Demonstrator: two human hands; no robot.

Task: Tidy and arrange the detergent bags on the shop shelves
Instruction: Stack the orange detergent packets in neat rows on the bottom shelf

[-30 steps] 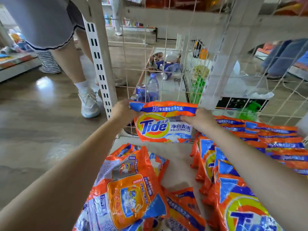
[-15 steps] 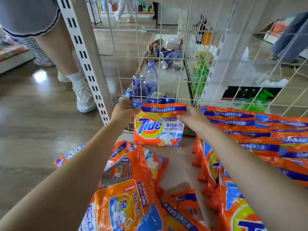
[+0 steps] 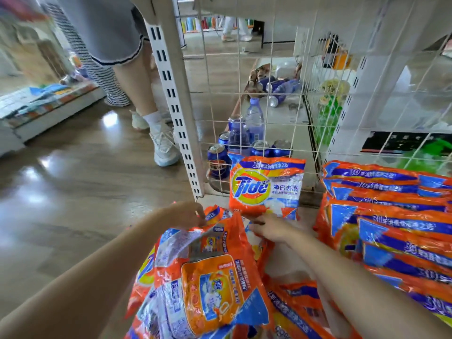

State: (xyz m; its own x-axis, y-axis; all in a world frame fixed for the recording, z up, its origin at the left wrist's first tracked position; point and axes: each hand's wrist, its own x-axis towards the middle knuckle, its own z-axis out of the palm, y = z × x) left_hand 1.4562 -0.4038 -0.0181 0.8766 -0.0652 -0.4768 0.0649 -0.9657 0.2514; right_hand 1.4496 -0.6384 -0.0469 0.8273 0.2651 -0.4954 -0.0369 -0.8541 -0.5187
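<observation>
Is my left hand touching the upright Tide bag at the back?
Apart. The head view shows the left hand on the loose pile, with bare shelf between it and the upright Tide bag.

The detergent bags are glossy, crinkled plastic; the wire grid and slotted post are white-painted metal; the floor is shiny wood-look.

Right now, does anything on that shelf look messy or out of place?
Yes. The loose pile of detergent bags at the front left lies jumbled, tilted, some back side up, while the stack on the right is neat. One Tide bag stands upright, alone against the wire grid. Behind the grid, some bottles lie toppled.
</observation>
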